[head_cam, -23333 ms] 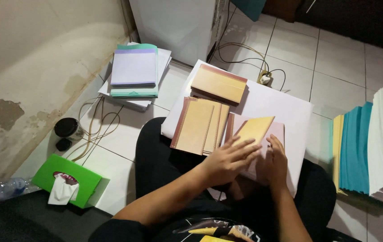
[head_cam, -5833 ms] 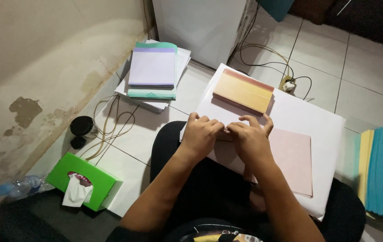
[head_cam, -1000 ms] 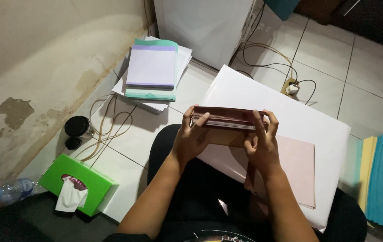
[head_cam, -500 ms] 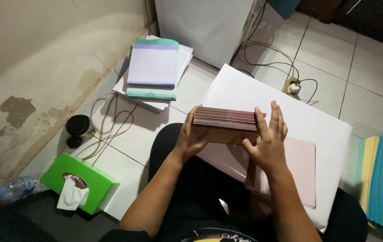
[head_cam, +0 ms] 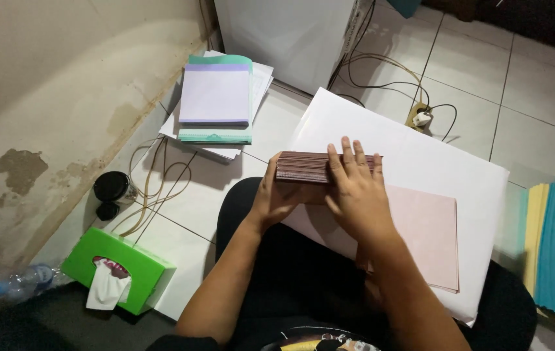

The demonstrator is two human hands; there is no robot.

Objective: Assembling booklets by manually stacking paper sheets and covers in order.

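We hold the stack of brown sheets (head_cam: 310,167) on edge, left hand (head_cam: 276,198) closed beneath, right hand (head_cam: 355,188) flat against it; loosening either grip, we judge, fans sheets across the white board (head_cam: 433,156).

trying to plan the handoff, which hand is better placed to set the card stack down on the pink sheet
Probably the right hand. It lies flat over the card stack, fingers spread, directly beside the pink sheet. The left hand cups the stack from beneath on the far side from the sheet.
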